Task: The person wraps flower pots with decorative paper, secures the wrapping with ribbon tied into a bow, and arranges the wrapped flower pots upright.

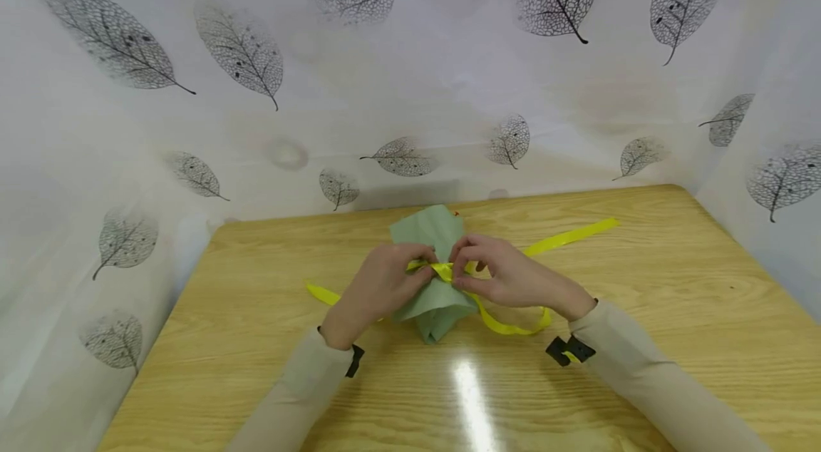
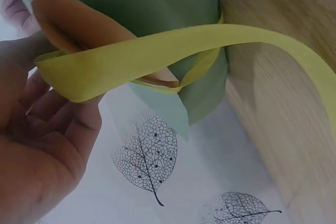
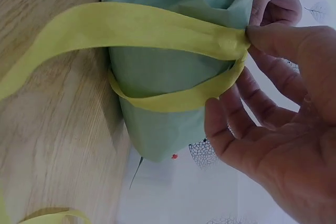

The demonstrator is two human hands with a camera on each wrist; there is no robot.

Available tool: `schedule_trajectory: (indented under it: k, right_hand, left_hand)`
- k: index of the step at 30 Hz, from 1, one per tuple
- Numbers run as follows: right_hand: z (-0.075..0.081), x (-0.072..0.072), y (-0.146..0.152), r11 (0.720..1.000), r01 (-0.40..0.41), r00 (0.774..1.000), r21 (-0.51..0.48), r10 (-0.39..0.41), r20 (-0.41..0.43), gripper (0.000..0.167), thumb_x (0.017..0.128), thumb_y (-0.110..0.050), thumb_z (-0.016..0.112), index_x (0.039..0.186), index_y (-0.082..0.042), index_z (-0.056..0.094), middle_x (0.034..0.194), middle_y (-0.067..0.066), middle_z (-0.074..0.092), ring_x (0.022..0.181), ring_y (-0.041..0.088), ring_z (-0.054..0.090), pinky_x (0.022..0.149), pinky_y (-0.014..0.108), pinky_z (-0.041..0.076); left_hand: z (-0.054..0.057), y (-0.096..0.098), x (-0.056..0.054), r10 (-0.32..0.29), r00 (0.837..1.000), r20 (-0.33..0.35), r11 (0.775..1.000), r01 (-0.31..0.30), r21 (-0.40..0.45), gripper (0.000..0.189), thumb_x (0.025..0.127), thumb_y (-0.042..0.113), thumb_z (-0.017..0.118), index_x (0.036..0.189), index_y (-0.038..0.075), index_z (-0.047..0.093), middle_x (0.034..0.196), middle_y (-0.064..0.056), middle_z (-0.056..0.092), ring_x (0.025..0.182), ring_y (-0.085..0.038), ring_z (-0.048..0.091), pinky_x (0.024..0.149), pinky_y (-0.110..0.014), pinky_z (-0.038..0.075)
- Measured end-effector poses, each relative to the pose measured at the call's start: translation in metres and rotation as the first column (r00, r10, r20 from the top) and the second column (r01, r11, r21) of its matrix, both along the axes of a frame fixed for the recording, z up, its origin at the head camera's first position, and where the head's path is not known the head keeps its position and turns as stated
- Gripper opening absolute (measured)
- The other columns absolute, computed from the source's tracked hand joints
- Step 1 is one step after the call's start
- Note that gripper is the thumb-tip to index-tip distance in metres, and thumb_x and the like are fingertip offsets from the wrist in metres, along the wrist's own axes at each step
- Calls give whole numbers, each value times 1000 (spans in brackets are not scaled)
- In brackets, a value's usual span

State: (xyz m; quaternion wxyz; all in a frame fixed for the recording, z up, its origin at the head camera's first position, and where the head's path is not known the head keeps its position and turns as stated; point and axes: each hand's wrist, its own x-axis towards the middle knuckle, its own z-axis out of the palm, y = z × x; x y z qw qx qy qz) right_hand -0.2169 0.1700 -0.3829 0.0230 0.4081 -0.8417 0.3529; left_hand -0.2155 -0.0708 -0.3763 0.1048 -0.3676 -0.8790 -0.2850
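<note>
A bundle of pale green wrapping paper (image 1: pixel 431 229) lies on the wooden table, its folds spreading at both ends. Around its middle runs a yellow ribbon (image 1: pixel 442 271). My left hand (image 1: pixel 385 277) pinches the ribbon on the left of the bundle, and in the left wrist view a length of ribbon (image 2: pixel 157 53) trails off from those fingers. From the right, my right hand (image 1: pixel 503 272) pinches the ribbon between thumb and fingertips; the right wrist view shows a ribbon band (image 3: pixel 173 100) circling the paper. Inside a paper fold, the left wrist view shows a brown-orange surface (image 2: pixel 89 19).
A loose ribbon end (image 1: pixel 574 234) stretches to the right across the wooden table (image 1: pixel 244 366), and another ribbon end (image 1: pixel 322 294) lies left. One ribbon loop (image 1: pixel 513 328) curves below the right hand. Behind the table hangs a white cloth (image 1: pixel 410 95) printed with leaves.
</note>
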Motion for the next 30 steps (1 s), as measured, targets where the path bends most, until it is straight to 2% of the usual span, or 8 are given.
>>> schedule_trajectory:
  k: [4, 8, 11, 17, 19, 23, 26, 30]
  right_hand:
    - [3, -5, -5, 1000, 22, 1000, 6, -22, -7, 13, 90, -7, 75, 89, -17, 68, 97, -3, 67, 83, 9, 62, 74, 31, 57]
    - [7, -8, -7, 999, 49, 997, -10, -48, 68, 15, 89, -1, 74, 93, -12, 65, 87, -1, 67, 76, 6, 63, 71, 28, 58]
    - [7, -10, -9, 997, 77, 993, -9, -76, 87, 18, 87, 1, 73, 97, -10, 62, 88, 0, 67, 75, 5, 62, 70, 27, 56]
    - [7, -10, -17, 994, 105, 992, -1, -105, -65, 29, 81, 9, 67, 107, -6, 65, 93, 4, 67, 68, 6, 51, 60, 22, 48]
    - [6, -10, -20, 993, 119, 984, 1, -118, -131, 32, 81, 11, 65, 108, -6, 66, 95, 5, 66, 66, 7, 49, 58, 21, 46]
    - [4, -10, -23, 988, 151, 964, 14, -144, -225, 34, 82, 13, 63, 109, -7, 68, 97, 4, 67, 71, 9, 50, 63, 22, 47]
    - [5, -9, -21, 989, 149, 970, 11, -144, -195, 34, 85, 13, 62, 113, -6, 67, 101, 6, 69, 73, 10, 53, 64, 24, 48]
    - [9, -10, -13, 991, 134, 991, 0, -134, -18, 36, 89, 8, 60, 122, -6, 65, 105, 10, 72, 71, 10, 55, 64, 25, 50]
  left_hand:
    - [-3, 1, 0, 15, 999, -36, 1000, -15, 17, 7, 93, 6, 72, 98, 11, 73, 88, 0, 76, 59, -2, 41, 56, -16, 39]
    - [-4, 2, 0, 9, 999, -44, 999, -8, 39, 7, 93, 8, 73, 99, 11, 71, 95, -2, 79, 69, -5, 60, 67, -23, 55]
    - [-4, 4, 0, -8, 999, -43, 998, 10, 59, 8, 93, 10, 75, 99, 9, 70, 98, -5, 80, 77, -9, 69, 72, -28, 60]
    - [-3, 4, 0, -7, 999, -42, 999, 9, 52, 7, 92, 9, 76, 95, 8, 70, 89, -3, 78, 62, -6, 51, 58, -16, 43]
    - [-3, 5, -1, -5, 999, -42, 999, 7, 43, 6, 92, 9, 76, 94, 8, 71, 85, -2, 76, 60, -5, 45, 56, -15, 38]
    - [-3, 5, -1, -13, 999, -46, 999, 15, 32, 5, 93, 11, 75, 93, 8, 71, 83, -2, 75, 59, -3, 43, 55, -15, 36]
    - [-3, 5, -2, -13, 999, -38, 999, 14, 34, 2, 94, 8, 73, 94, 7, 71, 85, -3, 76, 60, -4, 43, 55, -15, 36]
    - [-3, 4, -1, -9, 1000, -9, 999, 9, 48, 7, 94, 1, 67, 95, 7, 72, 88, -5, 77, 61, -5, 46, 57, -15, 41]
